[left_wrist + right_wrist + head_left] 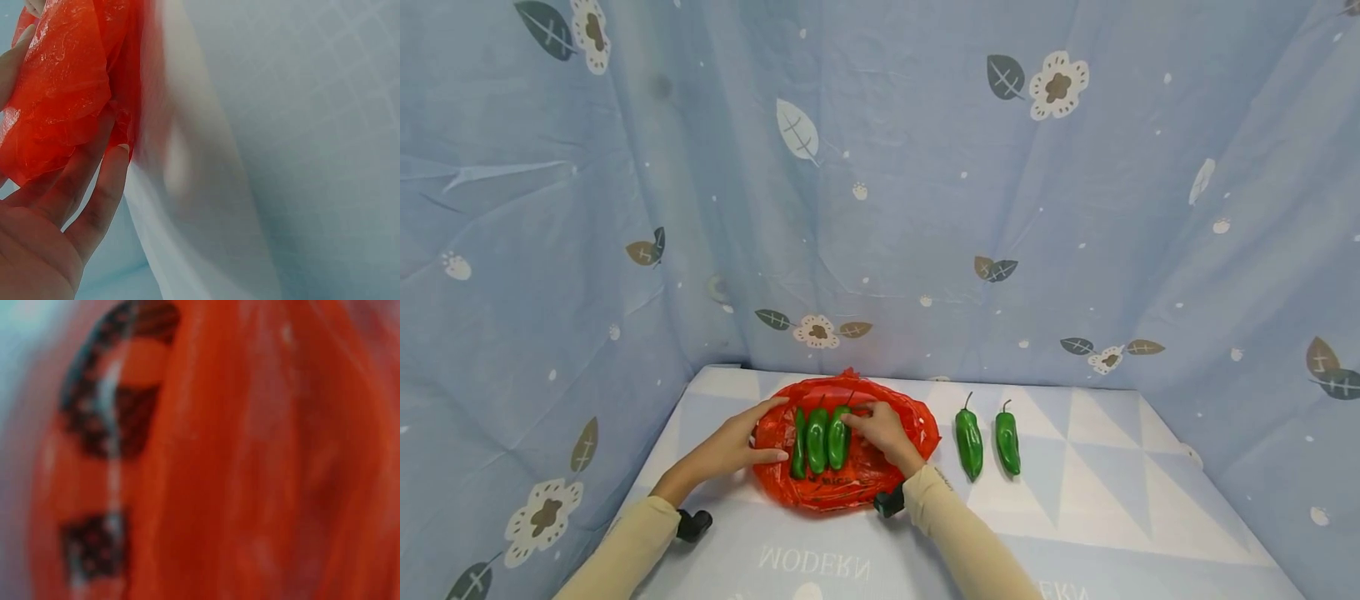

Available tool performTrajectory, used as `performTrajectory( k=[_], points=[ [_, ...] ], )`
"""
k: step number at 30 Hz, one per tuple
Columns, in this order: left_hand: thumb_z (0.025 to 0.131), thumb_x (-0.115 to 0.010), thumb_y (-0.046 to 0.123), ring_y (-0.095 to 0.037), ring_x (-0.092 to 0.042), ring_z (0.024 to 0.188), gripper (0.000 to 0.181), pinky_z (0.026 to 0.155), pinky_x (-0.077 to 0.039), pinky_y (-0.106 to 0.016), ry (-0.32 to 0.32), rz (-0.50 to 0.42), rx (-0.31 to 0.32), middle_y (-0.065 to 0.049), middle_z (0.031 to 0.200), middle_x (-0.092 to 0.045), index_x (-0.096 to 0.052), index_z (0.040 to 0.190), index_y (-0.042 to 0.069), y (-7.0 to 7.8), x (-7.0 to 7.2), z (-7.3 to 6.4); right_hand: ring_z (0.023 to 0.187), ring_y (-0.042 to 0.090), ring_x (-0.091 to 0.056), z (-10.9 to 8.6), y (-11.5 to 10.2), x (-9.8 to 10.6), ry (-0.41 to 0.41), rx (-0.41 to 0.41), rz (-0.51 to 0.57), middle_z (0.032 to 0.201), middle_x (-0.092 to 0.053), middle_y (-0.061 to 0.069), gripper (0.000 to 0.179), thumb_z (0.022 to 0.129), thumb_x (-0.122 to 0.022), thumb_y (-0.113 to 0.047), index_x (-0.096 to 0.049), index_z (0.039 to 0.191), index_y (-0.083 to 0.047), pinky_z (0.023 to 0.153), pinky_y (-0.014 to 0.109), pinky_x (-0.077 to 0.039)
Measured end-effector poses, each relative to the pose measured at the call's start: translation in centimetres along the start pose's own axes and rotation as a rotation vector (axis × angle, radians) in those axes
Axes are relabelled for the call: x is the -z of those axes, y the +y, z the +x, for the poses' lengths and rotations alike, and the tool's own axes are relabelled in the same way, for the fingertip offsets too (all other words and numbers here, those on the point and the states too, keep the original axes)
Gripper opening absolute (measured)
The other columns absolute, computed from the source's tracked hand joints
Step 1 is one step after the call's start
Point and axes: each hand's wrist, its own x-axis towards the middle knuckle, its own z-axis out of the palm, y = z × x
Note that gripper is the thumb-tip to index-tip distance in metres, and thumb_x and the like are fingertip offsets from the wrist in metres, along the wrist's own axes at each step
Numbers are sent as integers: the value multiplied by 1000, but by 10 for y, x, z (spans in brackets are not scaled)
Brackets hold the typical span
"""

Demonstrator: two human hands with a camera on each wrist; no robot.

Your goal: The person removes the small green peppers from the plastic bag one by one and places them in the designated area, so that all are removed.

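A red plastic bag (917, 425) lies spread on the table with its mouth gaping upward. Inside it, three green chili peppers stand side by side: a left one (799, 446), a middle one (817, 442) and a right one (838, 446). My right hand (883, 432) reaches over the bag's right rim and pinches the right pepper near its stem end. Against the bag's left side rests my left hand (737, 442), thumb and forefinger spread apart over the rim. Its other fingers (103, 194) lie nearly straight along the outside of the bag. In the right wrist view, blurred red plastic hides the hand.
Two more green chili peppers, one nearer the bag (969, 442) and one farther right (1007, 442), lie on the patterned tablecloth (1097, 492). A blue printed curtain (917, 183) hangs behind the table and along both sides.
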Motion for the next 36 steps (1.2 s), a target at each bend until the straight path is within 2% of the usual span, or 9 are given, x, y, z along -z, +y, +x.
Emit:
performTrajectory(
  k=[6, 11, 13, 19, 26, 30, 36],
  points=[
    [77, -79, 39, -33, -39, 132, 87, 103, -37, -56, -5, 2, 6, -8, 146, -40, -33, 148, 19, -1, -2, -1, 49, 14, -47, -1, 0, -4, 5, -16, -18, 58, -46, -3, 35, 81, -76, -32, -67, 103, -6, 43, 24, -42],
    [77, -78, 40, -33, -40, 131, 88, 102, -39, -54, -9, -6, -4, -8, 146, -41, -32, 148, 19, -1, -4, -1, 45, 11, -40, -1, 2, -7, 12, -10, -68, 54, -43, -4, 38, 77, -80, -32, -66, 98, -5, 39, 22, -34],
    [77, -78, 41, -33, -40, 131, 87, 101, -39, -54, -11, -9, -5, -8, 146, -41, -32, 148, 19, -2, -4, -2, 47, 11, -42, -2, 2, -8, 16, -8, -83, 56, -47, -3, 41, 74, -82, -33, -65, 98, -4, 41, 22, -36],
    [76, -78, 42, -33, -41, 131, 87, 101, -39, -55, -2, -2, 4, -9, 146, -41, -33, 148, 20, -4, -2, -3, 61, 14, -56, -7, -5, -10, 11, 5, -96, 78, -62, 2, 47, 70, -85, -33, -60, 97, -2, 52, 27, -51],
    [76, -78, 43, -34, -39, 132, 88, 102, -37, -56, 2, 11, 1, -9, 147, -39, -32, 148, 20, -4, 0, -2, 78, 16, -60, -7, -9, -8, -20, -36, -86, 97, -62, 5, 54, 71, -85, -31, -60, 109, -2, 63, 32, -57],
    [76, -78, 43, -34, -39, 132, 89, 102, -38, -56, 5, 10, 0, -9, 147, -40, -32, 148, 20, -5, 0, -2, 78, 16, -60, -8, -11, -6, -38, -51, -61, 100, -61, 6, 56, 71, -85, -29, -60, 113, -1, 64, 34, -57],
    [76, -78, 43, -34, -41, 131, 89, 101, -39, -55, 0, 0, -7, -9, 146, -41, -33, 148, 19, -4, -1, -2, 78, 16, -58, -10, -11, -4, -43, -48, -72, 100, -61, 6, 52, 70, -85, -26, -62, 110, -2, 66, 32, -56]
  ],
)
